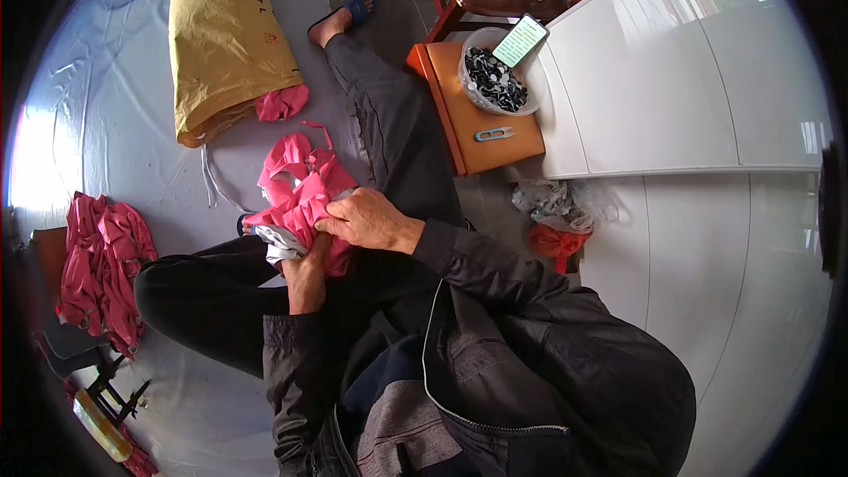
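A bright pink garment, bunched up with a thin strap at its top, is held over my lap between both hands. A whitish-grey piece of cloth shows at its lower left side. My left hand grips the garment from below, its fingers partly covered by the folds. From the right, my right hand pinches the fabric between thumb and fingers. Whether something small sits in that pinch cannot be seen.
A yellow sack lies ahead, pink cloth at its mouth. On the right, an orange-brown stool bears blue thread snips and a tub of black and white pieces, a phone resting on it. More pink garments are piled left.
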The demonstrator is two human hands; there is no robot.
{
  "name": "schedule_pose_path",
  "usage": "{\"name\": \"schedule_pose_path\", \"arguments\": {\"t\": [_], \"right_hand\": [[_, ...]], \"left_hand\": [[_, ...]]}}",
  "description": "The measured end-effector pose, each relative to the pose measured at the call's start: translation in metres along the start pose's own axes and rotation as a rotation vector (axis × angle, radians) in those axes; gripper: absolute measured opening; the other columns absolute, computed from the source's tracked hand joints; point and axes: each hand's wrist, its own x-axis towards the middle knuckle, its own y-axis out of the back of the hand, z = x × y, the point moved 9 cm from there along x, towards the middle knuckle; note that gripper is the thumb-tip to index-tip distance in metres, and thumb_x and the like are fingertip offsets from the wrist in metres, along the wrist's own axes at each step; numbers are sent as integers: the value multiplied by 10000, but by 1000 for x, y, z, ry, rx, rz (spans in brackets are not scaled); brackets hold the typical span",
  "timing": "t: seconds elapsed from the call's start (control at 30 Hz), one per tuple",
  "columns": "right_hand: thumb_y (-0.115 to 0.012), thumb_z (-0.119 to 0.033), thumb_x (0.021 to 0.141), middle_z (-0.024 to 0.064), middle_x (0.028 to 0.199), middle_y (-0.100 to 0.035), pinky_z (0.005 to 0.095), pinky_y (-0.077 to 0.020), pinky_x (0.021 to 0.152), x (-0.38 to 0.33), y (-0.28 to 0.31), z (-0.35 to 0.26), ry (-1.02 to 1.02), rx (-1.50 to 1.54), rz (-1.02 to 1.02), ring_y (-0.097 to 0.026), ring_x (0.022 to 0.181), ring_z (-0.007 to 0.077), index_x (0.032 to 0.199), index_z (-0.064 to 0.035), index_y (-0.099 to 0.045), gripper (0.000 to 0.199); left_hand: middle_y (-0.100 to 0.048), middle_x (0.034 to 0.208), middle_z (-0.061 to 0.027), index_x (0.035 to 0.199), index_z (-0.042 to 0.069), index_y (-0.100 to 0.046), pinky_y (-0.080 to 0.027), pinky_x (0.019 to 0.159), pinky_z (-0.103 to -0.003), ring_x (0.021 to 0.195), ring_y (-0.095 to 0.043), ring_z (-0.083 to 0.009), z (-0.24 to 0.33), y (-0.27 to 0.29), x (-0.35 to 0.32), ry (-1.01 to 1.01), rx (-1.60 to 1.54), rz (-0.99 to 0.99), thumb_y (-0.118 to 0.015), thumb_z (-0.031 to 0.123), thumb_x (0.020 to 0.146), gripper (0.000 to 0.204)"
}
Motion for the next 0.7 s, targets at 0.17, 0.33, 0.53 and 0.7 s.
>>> {"name": "schedule_pose_path", "arguments": {"t": [0.17, 0.33, 0.53, 0.7], "right_hand": [[-681, -308, 929, 191, 672, -630, 481, -501, 591, -2, 8, -20, 13, -22, 70, -654, 647, 377, 692, -30, -594, 376], [-685, -269, 914, 165, 672, -649, 471, -514, 585, -4, 17, -29, 78, -9, 170, -667, 633, 380, 754, -56, -635, 272], [-711, -279, 920, 182, 714, -627, 421, -497, 602, -1, 35, -22, -38, 110, 222, -668, 705, 354, 754, -32, -605, 316], [-707, -408, 919, 222, 771, -672, 442, -519, 669, 0, 32, 3, -71, 265, 293, -710, 811, 372, 834, 17, -637, 439]], "left_hand": [[-638, 1251, -84, 1337, 4, -549, -525, 954, -333, 1102, -632, -201, -16, 13, 3, -1, 11, -8, -702, 8, 911, 452], [-647, 1237, -86, 1333, 8, -549, -535, 932, -330, 1095, -640, -200, -10, 4, 1, 2, 76, -41, -684, 3, 920, 435], [-640, 1236, -76, 1324, 8, -556, -523, 957, -336, 1094, -632, -188, 1, 5, 1, -13, -4, -10, -689, -31, 908, 439], [-637, 1280, -105, 1363, 14, -531, -525, 987, -372, 1132, -643, -227, 1, 6, 0, -2, -102, -10, -671, -26, 915, 472]]}}
